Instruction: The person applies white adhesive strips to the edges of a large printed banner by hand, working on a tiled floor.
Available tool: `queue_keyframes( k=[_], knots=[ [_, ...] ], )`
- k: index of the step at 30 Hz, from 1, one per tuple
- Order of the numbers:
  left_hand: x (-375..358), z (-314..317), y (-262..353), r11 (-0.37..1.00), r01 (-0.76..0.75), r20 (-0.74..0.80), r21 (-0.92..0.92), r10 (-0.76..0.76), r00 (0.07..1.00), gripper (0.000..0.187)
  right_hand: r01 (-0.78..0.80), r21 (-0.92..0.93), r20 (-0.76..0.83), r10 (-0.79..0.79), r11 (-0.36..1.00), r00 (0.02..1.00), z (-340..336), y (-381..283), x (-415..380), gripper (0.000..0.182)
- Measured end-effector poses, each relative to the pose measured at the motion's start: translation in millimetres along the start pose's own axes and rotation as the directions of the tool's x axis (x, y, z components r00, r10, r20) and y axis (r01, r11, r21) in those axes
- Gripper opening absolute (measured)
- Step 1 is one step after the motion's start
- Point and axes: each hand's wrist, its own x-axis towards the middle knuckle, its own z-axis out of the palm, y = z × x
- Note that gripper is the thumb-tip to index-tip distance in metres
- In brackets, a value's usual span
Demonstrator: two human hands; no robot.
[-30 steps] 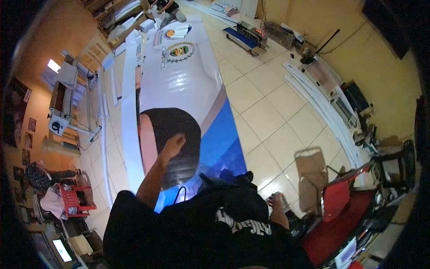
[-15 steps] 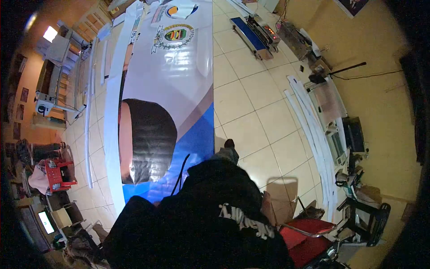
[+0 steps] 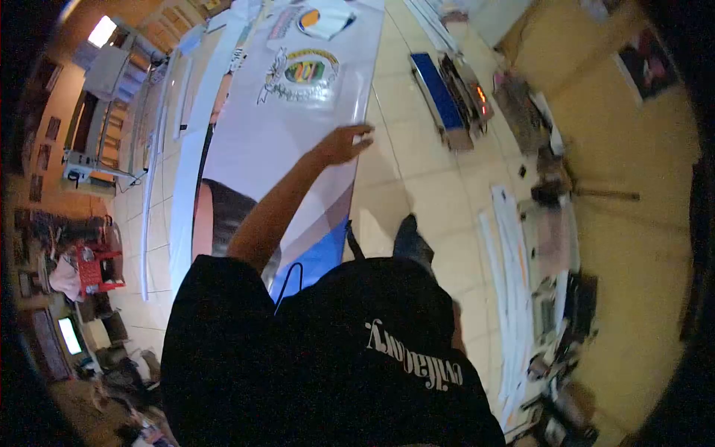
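My left arm reaches forward over a large printed banner (image 3: pixel 253 149) spread along the floor. At the banner's right edge is my left hand (image 3: pixel 342 145), its fingers loosely curved and apart, with nothing in them. The banner carries a round crest and a logo at its far end, a dark shape on the left and a blue area nearest me. A narrow strip of skin at my right side is all that shows of my right arm or right hand (image 3: pixel 458 324); its fingers are hidden. My foot (image 3: pixel 408 231) is on the tiles right of the banner.
A blue-belted machine (image 3: pixel 439 89) with a lit red display stands on the floor ahead right. Long white strips (image 3: pixel 506 298) lie along the right wall. Another long white strip (image 3: pixel 150 201) and a red plastic stool (image 3: pixel 97 268) are on the left.
My left arm has swung out over the banner from out of sight. My view has shifted, my foot has moved, and the red chair at lower right has left the view.
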Motion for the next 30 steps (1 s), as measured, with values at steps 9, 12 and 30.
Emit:
queue_keyframes(
  k=[9,12,30],
  knots=[
    [-264.0,230.3,-265.6,0.625,0.603,0.261,0.496,-0.770,0.582,0.027,-0.005,-0.545,0.271,0.182,0.838,0.945,107.5,-266.4,168.2,0.033],
    [-343.3,226.9,-141.8,0.179,0.965,0.237,0.189,-0.962,0.132,0.028,0.059,-0.626,0.322,0.189,0.777,0.928,152.7,-385.8,240.5,0.036],
    [358.4,-97.7,-474.6,0.614,0.697,-0.346,-0.371,-0.788,0.510,0.042,0.665,-0.719,0.694,0.259,0.202,0.671,801.7,-758.8,378.8,0.039]
  ],
)
